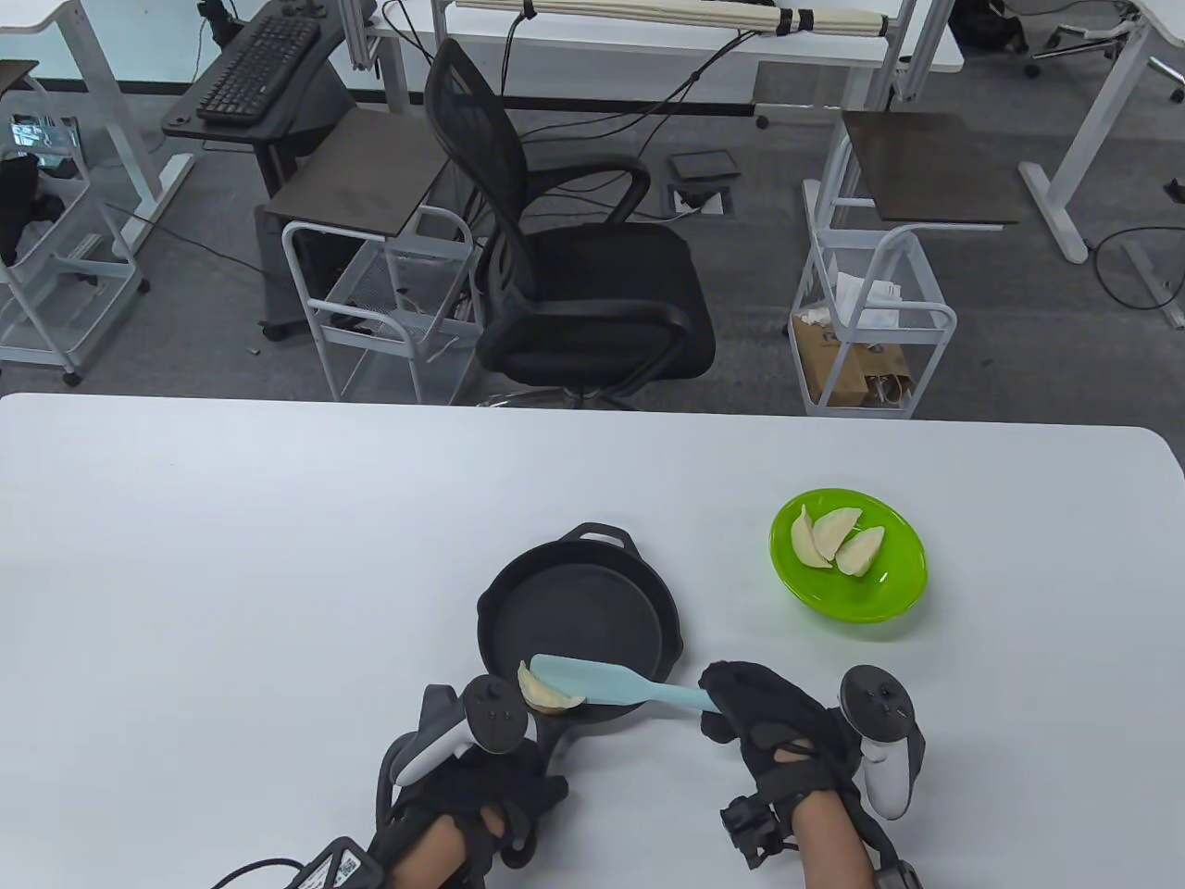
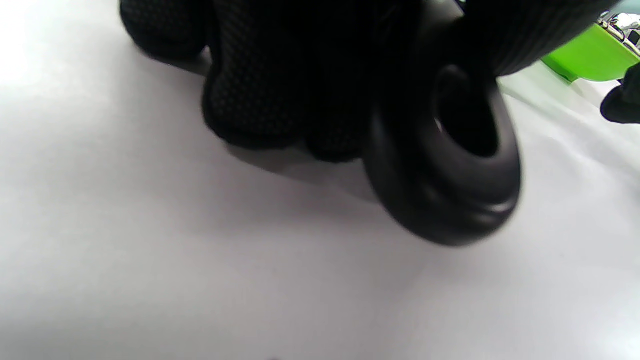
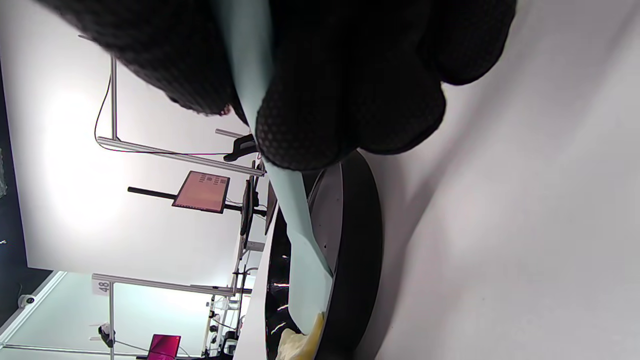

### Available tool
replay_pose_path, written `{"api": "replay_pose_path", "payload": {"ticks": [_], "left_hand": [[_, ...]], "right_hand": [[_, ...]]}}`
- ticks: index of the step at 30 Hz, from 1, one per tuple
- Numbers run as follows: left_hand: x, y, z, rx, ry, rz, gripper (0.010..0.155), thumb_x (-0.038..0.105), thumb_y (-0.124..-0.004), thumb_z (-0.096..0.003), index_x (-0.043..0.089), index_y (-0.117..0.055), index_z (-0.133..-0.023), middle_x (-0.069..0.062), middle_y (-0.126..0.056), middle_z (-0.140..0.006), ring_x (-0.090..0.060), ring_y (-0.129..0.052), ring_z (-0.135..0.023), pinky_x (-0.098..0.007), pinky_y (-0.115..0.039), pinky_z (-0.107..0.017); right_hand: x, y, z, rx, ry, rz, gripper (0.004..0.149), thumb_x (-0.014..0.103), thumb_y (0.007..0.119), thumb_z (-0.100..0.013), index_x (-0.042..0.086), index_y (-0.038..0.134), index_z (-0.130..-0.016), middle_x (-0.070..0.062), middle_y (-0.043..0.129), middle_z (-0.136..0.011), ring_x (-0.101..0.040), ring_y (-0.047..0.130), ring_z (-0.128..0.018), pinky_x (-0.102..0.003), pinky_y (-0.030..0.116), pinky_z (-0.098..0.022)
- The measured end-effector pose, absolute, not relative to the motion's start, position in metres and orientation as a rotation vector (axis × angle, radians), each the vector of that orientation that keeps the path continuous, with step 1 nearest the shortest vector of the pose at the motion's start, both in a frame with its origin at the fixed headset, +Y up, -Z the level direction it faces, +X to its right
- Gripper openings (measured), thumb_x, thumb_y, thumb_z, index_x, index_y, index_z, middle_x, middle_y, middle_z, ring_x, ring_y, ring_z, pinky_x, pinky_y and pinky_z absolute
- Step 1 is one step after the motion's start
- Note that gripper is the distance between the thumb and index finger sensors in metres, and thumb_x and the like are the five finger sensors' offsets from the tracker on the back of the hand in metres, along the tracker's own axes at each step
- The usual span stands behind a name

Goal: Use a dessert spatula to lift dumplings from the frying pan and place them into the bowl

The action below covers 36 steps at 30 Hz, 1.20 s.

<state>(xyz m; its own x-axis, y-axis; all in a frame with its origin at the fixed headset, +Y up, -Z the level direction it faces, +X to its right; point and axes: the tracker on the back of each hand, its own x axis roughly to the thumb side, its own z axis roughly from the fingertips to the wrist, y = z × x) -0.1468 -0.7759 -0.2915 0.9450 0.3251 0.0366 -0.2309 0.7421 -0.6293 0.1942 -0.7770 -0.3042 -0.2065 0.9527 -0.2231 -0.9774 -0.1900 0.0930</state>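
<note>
**A:** What's in the table view?

**B:** A black frying pan [image 1: 579, 619] sits on the white surface [image 1: 231, 556], its long handle toward the person. One dumpling [image 1: 548, 693] lies at the pan's near rim, with the blade of the light blue dessert spatula [image 1: 611, 683] right against it. The right hand [image 1: 773, 732] has its fingers curled round the spatula's handle. The left hand [image 1: 481, 787] is at the pan's handle, mostly hidden under its tracker [image 1: 463, 732]. To the right, well apart from the pan, a green bowl [image 1: 889, 593] holds three dumplings [image 1: 838, 542].

**A:** And the left wrist view?

**B:** Dark gloved fingers [image 2: 260, 85] are wrapped round the pan handle; its ringed end [image 2: 450, 180] pokes out just above the surface. So that hand is clamped on the handle. A bit of the green bowl shows at the upper right.

**A:** Right wrist view?

**B:** It's turned sideways. The gloved fingers [image 3: 320, 100] close tightly on the spatula's pale handle, and the blade runs down into the pan, ending right at the dumpling by the rim.
</note>
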Motion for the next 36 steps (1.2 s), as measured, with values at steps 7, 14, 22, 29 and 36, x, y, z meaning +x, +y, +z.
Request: {"api": "replay_pose_path", "payload": {"ticks": [7, 14, 22, 29, 36], "left_hand": [[-0.147, -0.776, -0.291, -0.669, -0.148, 0.306, 0.068, 0.066, -0.075, -0.0458, 0.022, -0.069, -0.097, 0.008, -0.105, -0.06, -0.02, -0.1, -0.05, -0.052, -0.069, -0.061], [-0.147, -0.776, -0.291, -0.669, -0.148, 0.307, 0.068, 0.066, -0.075, -0.0458, 0.022, -0.069, -0.097, 0.007, -0.106, -0.06, -0.02, -0.1, -0.05, -0.052, -0.069, -0.061], [-0.147, -0.776, -0.292, -0.668, -0.147, 0.306, 0.069, 0.066, -0.075, -0.0457, 0.022, -0.069, -0.097, 0.007, -0.105, -0.06, -0.02, -0.1, -0.05, -0.052, -0.069, -0.061], [-0.147, -0.776, -0.291, -0.671, -0.148, 0.307, 0.069, 0.066, -0.075, -0.0458, 0.022, -0.069, -0.097, 0.008, -0.105, -0.06, -0.02, -0.1, -0.05, -0.052, -0.068, -0.061], [-0.147, -0.776, -0.291, -0.67, -0.148, 0.307, 0.068, 0.066, -0.075, -0.0459, 0.022, -0.069, -0.097, 0.008, -0.105, -0.06, -0.02, -0.1, -0.05, -0.052, -0.069, -0.061]], "right_hand": [[0.191, -0.784, -0.303, -0.167, 0.299, 1.713, 0.04, 0.038, 0.082, -0.059, 0.01, 0.082, -0.088, -0.019, 0.098, -0.064, -0.044, 0.09, -0.057, -0.063, 0.062, -0.066], [0.187, -0.796, -0.301, -0.214, 0.389, 1.592, 0.041, 0.037, 0.08, -0.059, 0.009, 0.08, -0.089, -0.019, 0.097, -0.065, -0.044, 0.09, -0.058, -0.062, 0.061, -0.066], [0.186, -0.802, -0.3, -0.234, 0.431, 1.542, 0.042, 0.037, 0.079, -0.059, 0.008, 0.078, -0.09, -0.019, 0.097, -0.065, -0.044, 0.09, -0.059, -0.062, 0.061, -0.067], [0.184, -0.805, -0.3, -0.238, 0.46, 1.5, 0.043, 0.037, 0.078, -0.06, 0.007, 0.077, -0.091, -0.018, 0.097, -0.067, -0.044, 0.09, -0.06, -0.062, 0.06, -0.068], [0.181, -0.804, -0.298, -0.251, 0.476, 1.473, 0.044, 0.037, 0.077, -0.06, 0.006, 0.075, -0.092, -0.018, 0.096, -0.068, -0.044, 0.09, -0.061, -0.062, 0.06, -0.068]]}}
